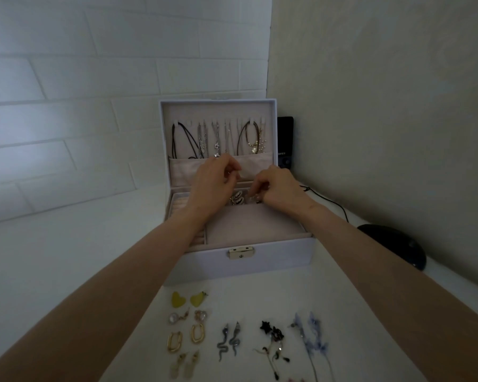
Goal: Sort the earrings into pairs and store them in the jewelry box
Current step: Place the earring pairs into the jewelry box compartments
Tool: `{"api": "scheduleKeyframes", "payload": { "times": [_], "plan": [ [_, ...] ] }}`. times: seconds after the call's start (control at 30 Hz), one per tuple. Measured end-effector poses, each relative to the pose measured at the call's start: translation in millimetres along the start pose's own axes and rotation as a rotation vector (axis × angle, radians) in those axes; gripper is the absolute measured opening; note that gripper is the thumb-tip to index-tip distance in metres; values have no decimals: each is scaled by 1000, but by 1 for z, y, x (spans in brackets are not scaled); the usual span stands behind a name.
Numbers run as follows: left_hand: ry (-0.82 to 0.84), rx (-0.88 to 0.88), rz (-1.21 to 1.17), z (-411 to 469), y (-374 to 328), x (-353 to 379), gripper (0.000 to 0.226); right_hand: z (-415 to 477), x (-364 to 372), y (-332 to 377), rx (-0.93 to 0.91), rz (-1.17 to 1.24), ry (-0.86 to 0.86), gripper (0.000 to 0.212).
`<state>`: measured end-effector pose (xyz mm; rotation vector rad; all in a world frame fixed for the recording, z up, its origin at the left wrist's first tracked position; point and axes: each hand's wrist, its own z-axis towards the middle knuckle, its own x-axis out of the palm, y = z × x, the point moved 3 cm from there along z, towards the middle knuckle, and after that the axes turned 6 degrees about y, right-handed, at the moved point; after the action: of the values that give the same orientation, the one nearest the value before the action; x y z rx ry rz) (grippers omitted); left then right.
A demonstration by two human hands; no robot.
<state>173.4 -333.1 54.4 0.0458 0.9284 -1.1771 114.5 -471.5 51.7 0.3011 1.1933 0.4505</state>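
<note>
The white jewelry box (271, 257) stands open with its lid upright. Both my hands reach over its back compartments. My left hand (214, 181) hovers with thumb and forefinger pinched; whether anything is in them is too small to tell. My right hand (280, 190) pinches a small silver earring (253, 199) low over a back compartment. Silver-and-black earrings (236, 200) lie in the compartment beside it. Paired on the table in front lie yellow hearts (178, 299), pearl earrings (174, 317), gold hoops (197, 333), snake earrings (233, 339), black star tassels (273, 336) and blue tassels (313, 336).
Necklaces (217, 140) hang inside the lid above a fabric pocket. The box's large front compartment (249, 223) holds nothing. A dark speaker (285, 142) stands behind the box, and a black mouse (395, 245) with a cable lies at the right. Walls close off the back and right.
</note>
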Motion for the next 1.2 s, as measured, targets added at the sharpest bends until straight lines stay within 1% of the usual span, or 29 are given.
{"api": "scheduleKeyframes", "payload": {
  "times": [0.27, 0.43, 0.53, 0.6, 0.63, 0.73, 0.83, 0.9, 0.97, 1.1, 1.13, 1.2],
  "plan": [
    [-9, 16, -13, -1, -1, -1, 11, 1, -1, 1, -8, -17, 33, 21],
    [-4, 17, -8, 0, 0, 0, 11, -2, -2, 4, -34, -18, 5, 29],
    [-24, 6, -5, -2, -4, -2, 13, -1, -3, 1, -24, 64, -78, 33],
    [-32, -22, -4, -2, -5, -2, 13, -2, -8, -3, 19, 125, -170, 30],
    [-19, -44, 11, -1, -5, -3, 13, -3, -9, -5, 47, 134, -184, 27],
    [42, -128, 79, 3, -1, -5, 13, -2, -8, -12, 77, 28, -107, 18],
    [50, -169, 96, 0, 0, -13, 14, 1, -2, -12, 30, -180, -17, 19],
    [73, -180, 95, -6, 2, -17, 14, 3, 2, -10, 36, -282, 19, 20],
    [89, -179, 91, -13, 5, -20, 14, 3, 1, -9, 45, -306, 13, 21],
    [101, -138, 134, -17, 2, -25, 19, 0, -1, -8, 58, -267, 0, 22],
    [140, -118, 157, -16, -2, -25, 23, -1, -1, -8, 61, -260, -2, 22],
    [276, -55, 272, -15, -12, -18, 31, -3, -2, -6, 63, -256, -9, 22]
  ]
}}
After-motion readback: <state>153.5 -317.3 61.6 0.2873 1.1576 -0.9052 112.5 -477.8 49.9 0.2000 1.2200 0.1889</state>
